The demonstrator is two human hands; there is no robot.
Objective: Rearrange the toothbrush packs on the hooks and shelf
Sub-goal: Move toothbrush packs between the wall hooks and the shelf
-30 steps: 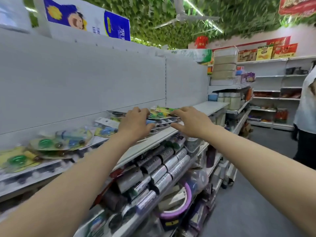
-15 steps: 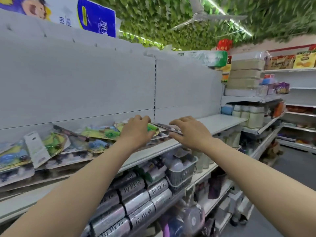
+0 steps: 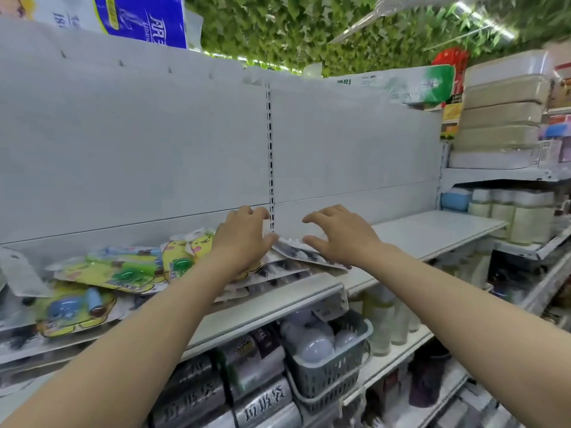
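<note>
Both bare arms reach up from the bottom corners toward the centre of the frame, where a flat white metal shelf [image 3: 432, 233] runs from left to right. The left hand [image 3: 244, 239] lies palm down on a heap of yellow cartoon-printed toothbrush packs [image 3: 123, 270], its fingers curled loosely and spread rather than pinched; whether it actually grasps a pack cannot be told. Just right of it, the right hand [image 3: 336, 234] hovers with fingers wide and arched over a fanned stack of clear plastic toothbrush blister packs [image 3: 290, 261], its thumb near the top pack's edge, clasping nothing visible. The yellow packs sprawl leftward along the shelf, overlapping each other, while the right part of the shelf is bare. On the shelf below, at lower centre, a grey plastic slotted basket [image 3: 327, 378] holds white light bulbs [image 3: 312, 347], with silver rolls printed with black characters [image 3: 265, 400] to its left.
</note>
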